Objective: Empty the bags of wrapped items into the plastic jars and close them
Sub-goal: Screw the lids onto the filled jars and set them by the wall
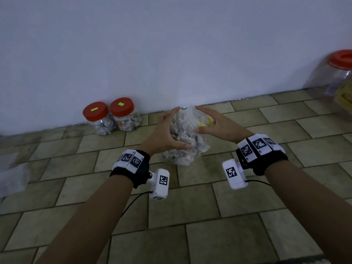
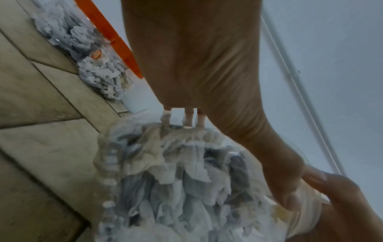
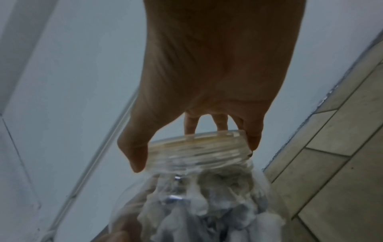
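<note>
Between the two hands, on the tiled floor (image 1: 200,212) near the foot of the white wall (image 1: 171,44), a clear plastic jar (image 1: 187,147) is seen, leaning a little and filled with pale wrapped items (image 2: 182,180). No lid is seen on its threaded neck (image 3: 199,152). The left hand (image 1: 165,133) is laid against the jar's left side with fingers spread and only lightly bent, the thumb reaching across the front of the jar; the fingertips (image 2: 187,121) are shown touching the far part of the jar in the left wrist view. Whether this amounts to a firm grip cannot be told. The right hand (image 1: 219,123) is held at the jar's neck with fingers nearly straight; in the right wrist view its thumb and fingers are placed around the neck's rim, touching or just beside it, without being curled tight. Something yellow (image 1: 206,121) is glimpsed through the clear plastic just beside the right palm; what it is cannot be made out.

Well to the left of the left hand, against the wall, two closed jars are stood touching one another, each with a red lid (image 1: 95,111) bearing a small yellow-green sticker, and each filled with similar wrapped items. Far to the right of the right hand, a larger clear jar (image 1: 331,80) with an orange-red lid is cut by the frame edge. Far to the left of the left forearm, crumpled clear plastic (image 1: 13,178) is lying on the tiles
</note>
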A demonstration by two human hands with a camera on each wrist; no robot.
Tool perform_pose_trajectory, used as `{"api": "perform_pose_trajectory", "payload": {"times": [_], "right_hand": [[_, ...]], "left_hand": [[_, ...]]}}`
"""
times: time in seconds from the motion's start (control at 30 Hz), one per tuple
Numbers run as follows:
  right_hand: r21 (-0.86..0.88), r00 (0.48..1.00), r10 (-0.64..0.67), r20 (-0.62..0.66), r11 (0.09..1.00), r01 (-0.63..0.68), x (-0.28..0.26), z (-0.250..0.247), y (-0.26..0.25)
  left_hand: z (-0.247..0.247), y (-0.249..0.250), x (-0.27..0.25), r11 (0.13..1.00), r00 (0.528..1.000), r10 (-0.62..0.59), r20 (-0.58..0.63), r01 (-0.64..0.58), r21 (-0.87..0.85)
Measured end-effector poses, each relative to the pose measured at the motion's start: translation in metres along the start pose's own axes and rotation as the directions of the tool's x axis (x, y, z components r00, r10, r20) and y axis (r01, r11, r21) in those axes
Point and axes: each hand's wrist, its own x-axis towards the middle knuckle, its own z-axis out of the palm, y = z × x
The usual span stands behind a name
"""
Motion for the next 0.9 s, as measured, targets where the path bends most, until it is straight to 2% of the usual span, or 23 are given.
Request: {"api": "perform_pose_trajectory", "payload": {"times": [0.1, 0.37, 0.63, 0.73, 0.9], "right_hand": [[0.030, 1.000, -0.014, -0.006, 0.999, 0.015, 0.000, 0.001, -0.002], [0.210, 0.994, -0.105, 0.027, 0.973, 0.097, 0.002, 0.005, 0.006], [-0.044, 0.995, 0.040, -0.086, 0.998, -0.044, 0.007, 0.011, -0.013], [-0.101, 0.996, 0.076, -0.046, 0.992, -0.080, 0.005, 0.000, -0.021], [-0.083, 0.996, 0.091, -0.007, 0.992, -0.091, 0.003, -0.005, -0.023]], "left_hand": [[0.000, -0.004, 0.001, 1.000, 1.000, 0.001, -0.013, -0.001, 0.010], [-0.010, -0.013, 0.008, 0.999, 0.998, -0.016, 0.053, 0.014, 0.029], [-0.002, -0.017, 0.006, 1.000, 1.000, 0.000, -0.013, 0.000, 0.014], [-0.001, -0.014, 0.005, 1.000, 1.000, -0.005, -0.018, 0.006, 0.025], [-0.001, -0.013, 0.004, 1.000, 1.000, -0.012, -0.029, 0.013, 0.023]]}}
